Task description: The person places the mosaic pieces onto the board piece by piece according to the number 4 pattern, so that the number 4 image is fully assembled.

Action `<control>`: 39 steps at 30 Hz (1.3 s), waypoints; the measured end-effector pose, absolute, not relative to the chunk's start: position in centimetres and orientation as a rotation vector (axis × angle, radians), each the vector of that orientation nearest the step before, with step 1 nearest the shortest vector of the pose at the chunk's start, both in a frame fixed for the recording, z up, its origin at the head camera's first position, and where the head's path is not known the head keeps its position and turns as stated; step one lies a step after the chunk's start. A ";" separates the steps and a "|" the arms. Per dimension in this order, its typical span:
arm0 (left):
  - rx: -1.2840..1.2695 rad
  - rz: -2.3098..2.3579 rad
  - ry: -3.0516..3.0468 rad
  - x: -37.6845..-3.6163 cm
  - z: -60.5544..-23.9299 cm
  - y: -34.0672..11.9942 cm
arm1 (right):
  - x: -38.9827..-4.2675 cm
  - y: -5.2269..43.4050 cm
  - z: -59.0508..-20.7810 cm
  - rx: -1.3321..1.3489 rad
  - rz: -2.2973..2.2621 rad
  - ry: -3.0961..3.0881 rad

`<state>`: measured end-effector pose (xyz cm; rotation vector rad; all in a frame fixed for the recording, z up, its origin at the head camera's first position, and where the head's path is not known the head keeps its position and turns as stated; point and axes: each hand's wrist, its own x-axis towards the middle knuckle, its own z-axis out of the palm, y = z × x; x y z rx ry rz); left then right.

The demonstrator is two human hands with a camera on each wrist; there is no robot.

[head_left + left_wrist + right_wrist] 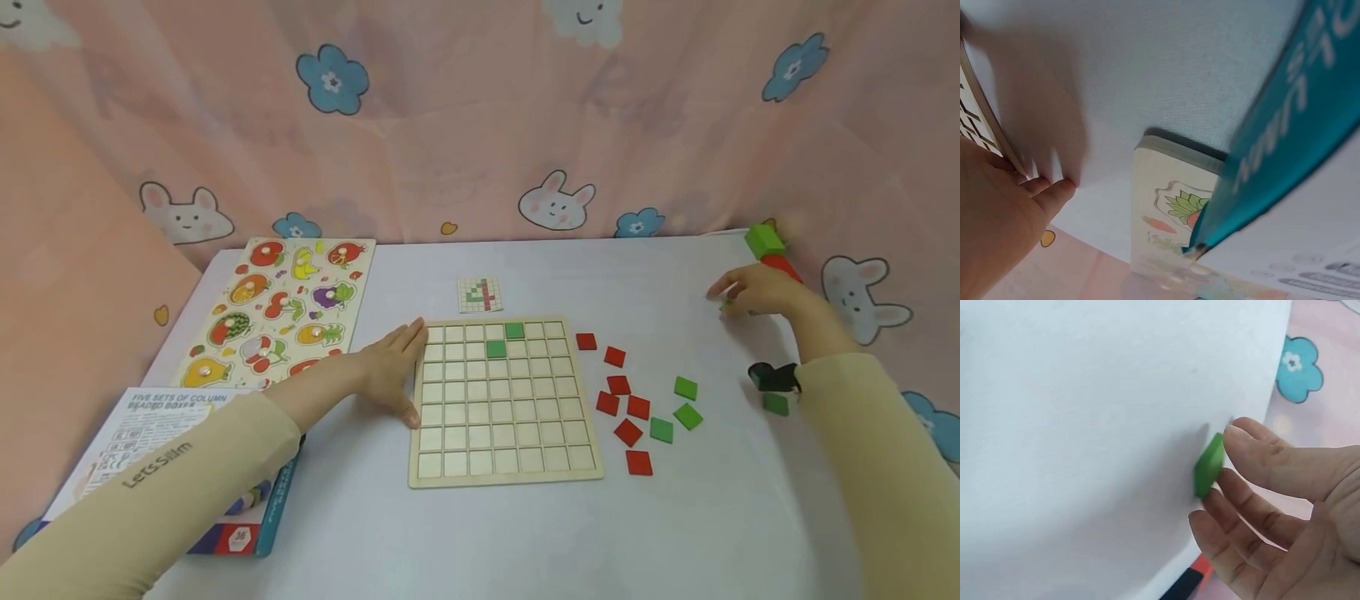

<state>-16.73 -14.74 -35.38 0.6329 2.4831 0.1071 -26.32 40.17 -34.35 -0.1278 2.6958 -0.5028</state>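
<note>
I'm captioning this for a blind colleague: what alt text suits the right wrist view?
A right hand pinches a green tile between thumb and fingers above a white tabletop. Pink fabric printed with a blue flower shows beyond the tabletop's right edge; a black and red object shows partly at the bottom.

Head view high, forward-down; wrist views close; head, left wrist share board.

Arms reach wide apart, left hand outstretched, right hand pinching.

Box reads "FIVE SETS OF COLUMN", "36"; sleeve, "Let's".
</note>
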 end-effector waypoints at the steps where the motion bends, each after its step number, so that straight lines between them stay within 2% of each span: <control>1: 0.635 0.108 2.483 -16.7 -35.4 -14.8 | -26.3 40.4 -34.6 -0.118 -0.505 2.695; 8: 0.645 0.114 2.487 -16.7 -35.2 -14.8 | -26.2 40.4 -35.4 -0.053 -0.514 2.748; 15: 0.642 0.104 2.485 -16.7 -35.2 -14.9 | -26.7 37.7 -35.4 -0.070 -0.535 2.863; 23: 0.652 0.109 2.484 -16.7 -35.1 -14.9 | -26.2 29.1 -35.0 -0.305 -0.705 2.923; 33: 0.645 0.098 2.490 -16.8 -35.3 -15.0 | -23.5 17.0 -34.4 -0.644 -0.932 2.753; 39: 0.644 0.109 2.481 -16.8 -35.5 -15.0 | -21.9 11.5 -34.9 -0.837 -0.955 2.564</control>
